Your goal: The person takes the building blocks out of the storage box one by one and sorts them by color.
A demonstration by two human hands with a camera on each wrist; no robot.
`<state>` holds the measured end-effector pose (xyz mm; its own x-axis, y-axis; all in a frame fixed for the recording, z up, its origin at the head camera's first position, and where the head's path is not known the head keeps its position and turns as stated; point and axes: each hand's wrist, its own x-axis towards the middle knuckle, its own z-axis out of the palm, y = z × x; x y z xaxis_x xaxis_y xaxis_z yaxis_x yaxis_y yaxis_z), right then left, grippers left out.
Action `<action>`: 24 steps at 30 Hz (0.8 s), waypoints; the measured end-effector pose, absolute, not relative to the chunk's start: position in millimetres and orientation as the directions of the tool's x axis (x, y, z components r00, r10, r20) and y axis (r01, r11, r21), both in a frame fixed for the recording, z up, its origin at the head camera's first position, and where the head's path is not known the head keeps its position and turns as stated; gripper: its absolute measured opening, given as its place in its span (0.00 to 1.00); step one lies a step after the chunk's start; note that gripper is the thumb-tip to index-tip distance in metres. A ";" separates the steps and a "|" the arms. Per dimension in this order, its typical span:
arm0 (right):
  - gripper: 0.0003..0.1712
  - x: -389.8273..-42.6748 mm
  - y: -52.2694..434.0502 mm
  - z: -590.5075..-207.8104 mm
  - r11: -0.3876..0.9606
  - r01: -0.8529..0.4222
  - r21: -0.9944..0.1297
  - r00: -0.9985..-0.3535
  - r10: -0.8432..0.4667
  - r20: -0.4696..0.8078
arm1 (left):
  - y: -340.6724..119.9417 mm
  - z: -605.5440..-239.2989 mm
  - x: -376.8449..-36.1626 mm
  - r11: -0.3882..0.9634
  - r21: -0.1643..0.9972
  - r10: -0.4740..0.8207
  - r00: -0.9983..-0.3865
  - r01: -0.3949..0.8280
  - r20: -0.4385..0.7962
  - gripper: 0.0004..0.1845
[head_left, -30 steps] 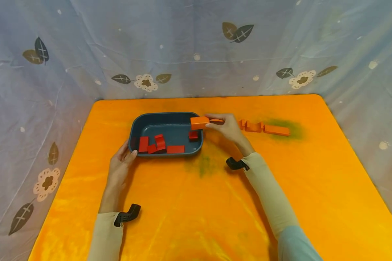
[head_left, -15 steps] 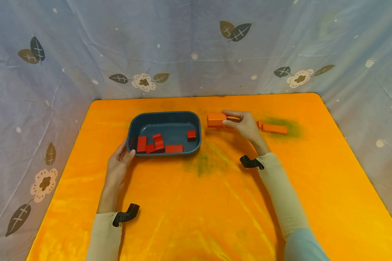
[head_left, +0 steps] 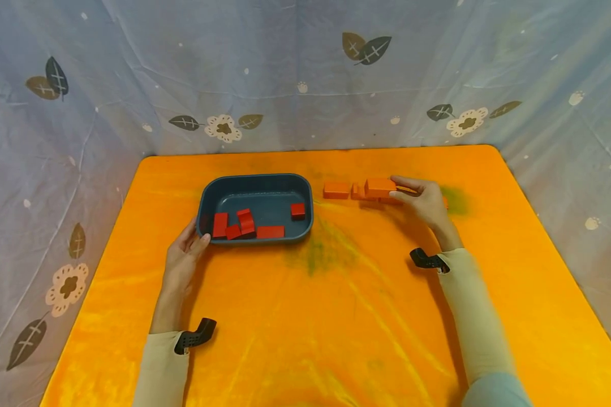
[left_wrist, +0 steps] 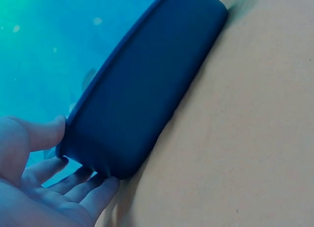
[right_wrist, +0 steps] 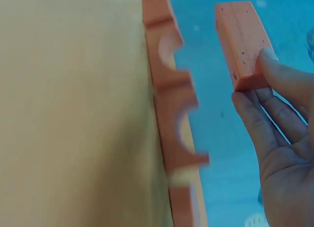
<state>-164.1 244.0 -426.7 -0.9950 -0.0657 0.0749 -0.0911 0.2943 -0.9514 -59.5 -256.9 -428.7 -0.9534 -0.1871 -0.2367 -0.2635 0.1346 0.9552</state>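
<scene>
At the near left corner of a dark blue plastic bin [head_left: 257, 242], the left hand [head_left: 181, 263] holds on, thumb at the rim and fingers against the end wall [left_wrist: 93, 158]. Several red blocks [head_left: 271, 232] lie in the bin. Over to the right, the right hand [head_left: 425, 206] pinches one end of an orange rectangular block [head_left: 380, 187], which is raised above a row of orange blocks. In the right wrist view the thumb is on one face of that block [right_wrist: 245, 35]. Blocks with round cutouts [right_wrist: 169, 124] run along the row beside it.
An orange block [head_left: 336, 190] forms the row's left end, just right of the bin. The row's right end is mostly behind the right hand. Yellow cloth [head_left: 295, 328] covers the table, and a patterned curtain [head_left: 305, 73] hangs behind and at the sides.
The right hand has carried its orange block rightward, from over the bin's right rim to above the row. The row's left end has come into sight. The left hand stays on the bin.
</scene>
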 end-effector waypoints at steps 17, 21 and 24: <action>0.27 -127.1 356.0 -438.8 0.468 -0.031 -0.883 -0.988 0.117 0.097 | -260.2 -431.3 -58.7 0.133 0.952 -0.167 -0.953 -0.276 -0.253 0.35; 0.26 -125.4 372.2 -442.0 0.488 -0.012 -0.873 -0.985 0.146 0.096 | -259.9 -430.7 -57.9 0.128 0.953 -0.163 -0.954 -0.274 -0.252 0.36; 0.27 -124.3 381.3 -443.1 0.479 0.002 -0.878 -0.981 0.171 0.092 | -259.4 -430.6 -57.8 0.123 0.955 -0.164 -0.955 -0.269 -0.248 0.36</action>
